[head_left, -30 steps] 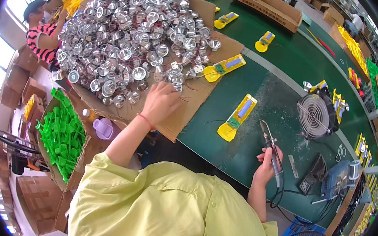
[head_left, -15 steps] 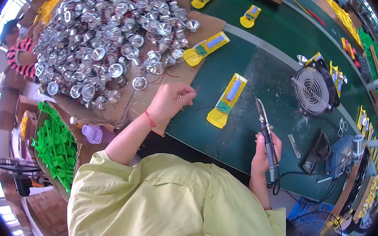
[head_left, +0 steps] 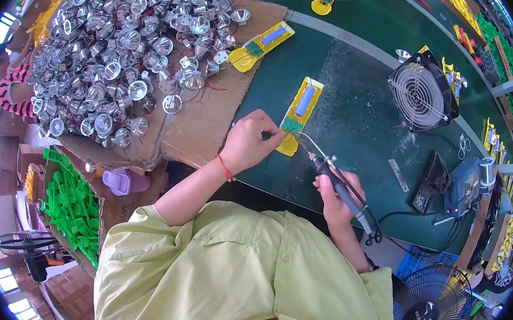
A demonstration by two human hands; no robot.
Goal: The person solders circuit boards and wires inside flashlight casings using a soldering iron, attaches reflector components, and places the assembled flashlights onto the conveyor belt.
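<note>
Left hand (head_left: 251,142) moved from reflector pile (head_left: 125,48) onto yellow housing (head_left: 299,116).

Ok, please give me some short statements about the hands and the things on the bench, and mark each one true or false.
1. The right hand holds a soldering iron. True.
2. The left hand rests on the heap of silver reflectors. False: it is at the yellow tray with a circuit board.
3. The iron's tip points at the lower end of that tray. True.
4. The small square fan lies on the cardboard sheet. False: it stands on the green bench.
</note>
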